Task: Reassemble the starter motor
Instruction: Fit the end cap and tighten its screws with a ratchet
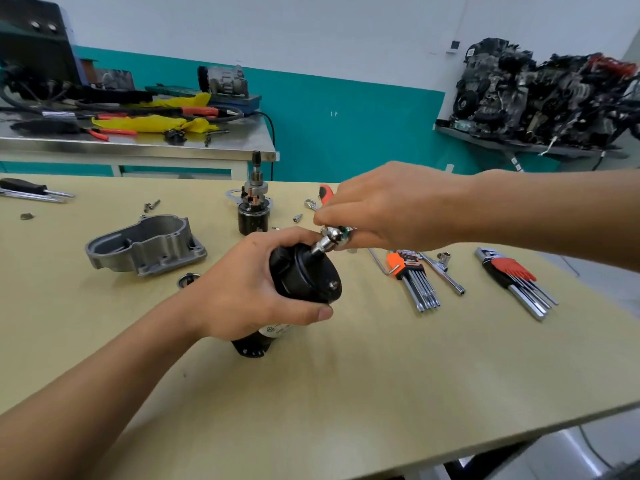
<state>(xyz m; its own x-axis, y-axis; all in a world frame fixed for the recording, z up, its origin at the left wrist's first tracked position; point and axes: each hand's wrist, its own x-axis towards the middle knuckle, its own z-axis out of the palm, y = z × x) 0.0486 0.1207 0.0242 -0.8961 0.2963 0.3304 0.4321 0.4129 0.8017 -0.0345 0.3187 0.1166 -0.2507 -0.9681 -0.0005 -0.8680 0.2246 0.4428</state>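
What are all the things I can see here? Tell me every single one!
motor body: one, black, table middle, held
ratchet: one, chrome, its socket on the motor body's end
housing: one, grey metal, table left
armature unit: one, black and silver, upright behind the motor body
hex key sets: two, one orange holder, one red, table right
screwdrivers: count unclear, black handle, table far left
table: one, beige, under it all
engine: one, dark, back right
left hand: one, grips the motor body
right hand: one, grips the ratchet
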